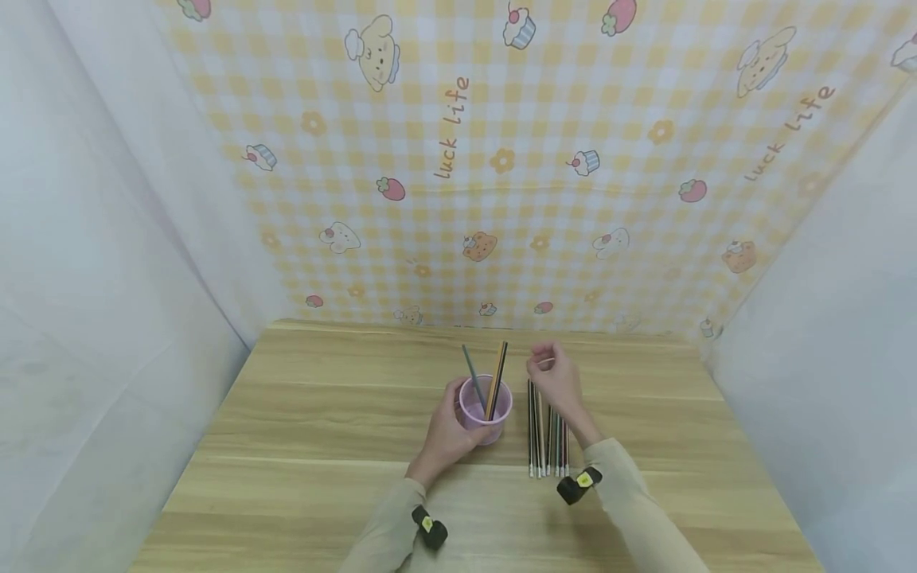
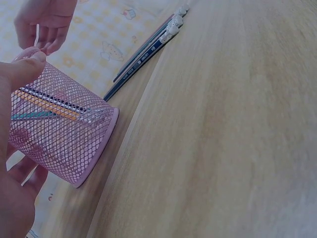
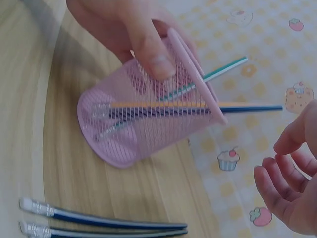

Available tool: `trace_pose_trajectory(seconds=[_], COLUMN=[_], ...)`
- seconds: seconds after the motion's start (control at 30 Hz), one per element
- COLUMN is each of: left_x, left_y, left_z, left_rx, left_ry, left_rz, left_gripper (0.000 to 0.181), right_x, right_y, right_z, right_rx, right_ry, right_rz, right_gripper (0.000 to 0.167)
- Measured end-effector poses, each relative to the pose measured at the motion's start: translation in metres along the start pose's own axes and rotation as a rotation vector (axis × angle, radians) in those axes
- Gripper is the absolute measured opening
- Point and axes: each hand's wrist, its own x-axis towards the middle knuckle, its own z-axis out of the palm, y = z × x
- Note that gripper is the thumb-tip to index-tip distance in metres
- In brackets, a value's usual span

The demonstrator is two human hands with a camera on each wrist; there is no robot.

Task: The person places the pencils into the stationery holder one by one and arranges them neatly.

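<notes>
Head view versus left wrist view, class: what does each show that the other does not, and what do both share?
Head view only: the sleeves, black wrist cameras and "luck life" lettering.
Left wrist view only: print on a loose pencil and the mesh holes of the pink cup.
Both: the left hand holding that cup, pencils inside it, the right hand, loose pencils, table and patterned cloth.
</notes>
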Motion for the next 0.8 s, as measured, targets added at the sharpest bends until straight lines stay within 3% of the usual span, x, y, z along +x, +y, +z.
trace_pose_trajectory(seconds=[0.43,0.8], left_x=[-0.001,-0.002], left_y=[0.001,0.001], left_z=[0.001,0.002], left_rx=[0.004,0.011], left_ry=[-0.008,-0.008], left_rz=[-0.005,-0.022], left_gripper=[0.093,0.094], right_x=[0.002,0.003], right_y=[0.035,0.057], right_z=[-0.027,-0.037], right_rx=[-0.041,-0.056], right_ry=[0.002,-0.015], right_rz=[0.113,0.244], right_gripper=[0.027,0.037])
